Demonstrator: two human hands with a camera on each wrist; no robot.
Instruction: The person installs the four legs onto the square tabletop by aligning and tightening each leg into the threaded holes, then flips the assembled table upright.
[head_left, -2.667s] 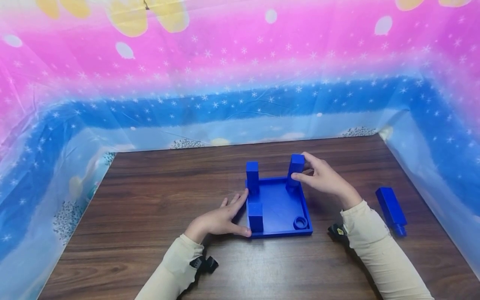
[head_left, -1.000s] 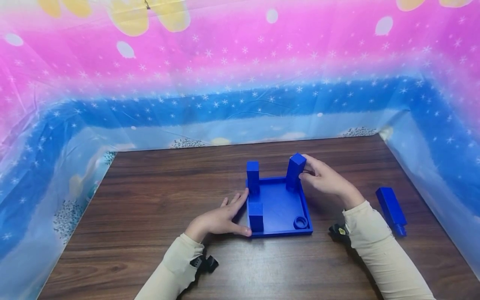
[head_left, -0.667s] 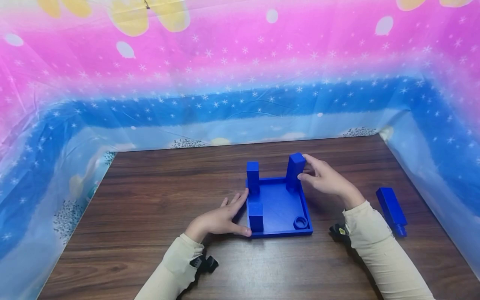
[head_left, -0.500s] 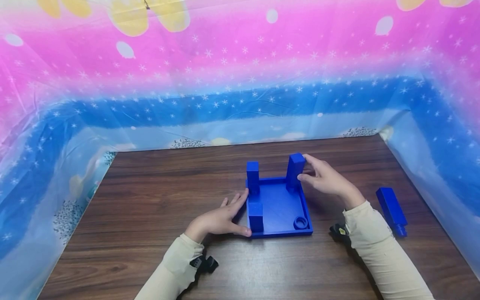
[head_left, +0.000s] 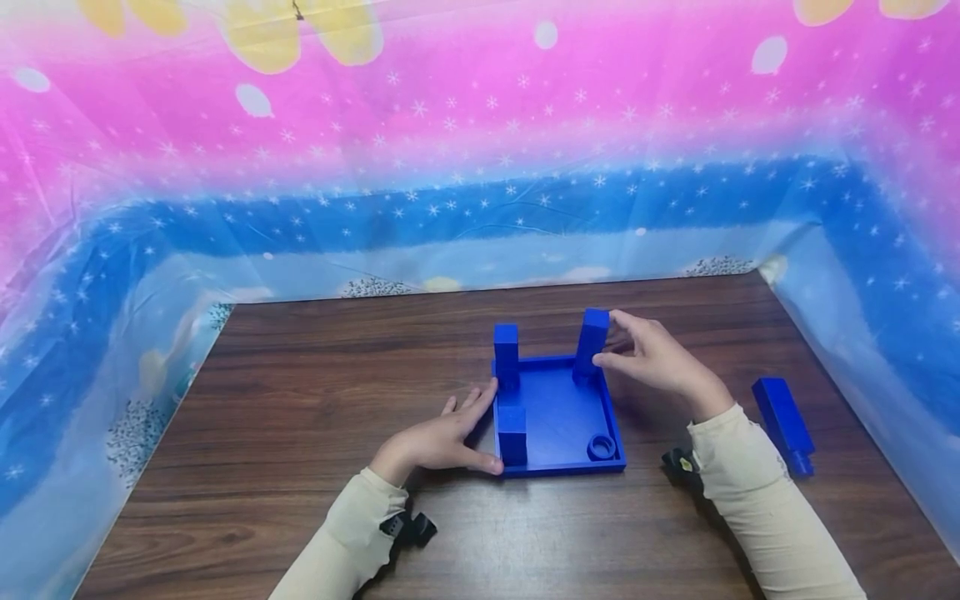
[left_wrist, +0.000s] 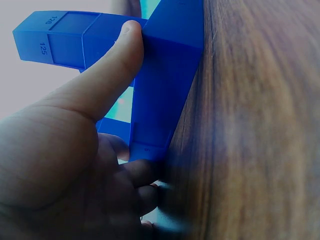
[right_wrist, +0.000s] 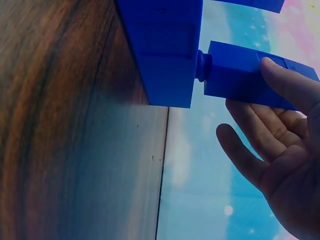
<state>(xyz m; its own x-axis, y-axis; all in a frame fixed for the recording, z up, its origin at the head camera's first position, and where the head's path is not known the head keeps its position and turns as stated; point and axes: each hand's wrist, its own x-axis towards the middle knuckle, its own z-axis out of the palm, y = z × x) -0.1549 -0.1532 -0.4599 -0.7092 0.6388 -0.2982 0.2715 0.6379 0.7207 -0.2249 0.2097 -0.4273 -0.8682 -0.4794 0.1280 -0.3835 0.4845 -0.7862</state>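
A blue square tray-like tabletop [head_left: 558,417] lies on the table with its rim up. Blue square legs stand at its far left [head_left: 506,350], near left [head_left: 512,437] and far right [head_left: 592,342] corners. My right hand [head_left: 656,358] pinches the far right leg between thumb and fingers; the right wrist view shows a round threaded neck [right_wrist: 202,66] between that leg and the tabletop. My left hand [head_left: 435,437] rests against the tabletop's left side with fingers spread, its thumb [left_wrist: 122,60] on the near left corner. A round socket [head_left: 601,447] sits at the near right corner.
Another blue leg [head_left: 783,425] with a threaded end lies on the wooden table [head_left: 315,375], right of my right forearm. A patterned cloth [head_left: 480,200] hangs along the table's back and sides. Dark wrist cameras [head_left: 411,527] sit under both wrists.
The far right leg has turned a little on its own axis in my right hand. My right thumb has shifted back to the leg's right edge. The left hand has stayed put.
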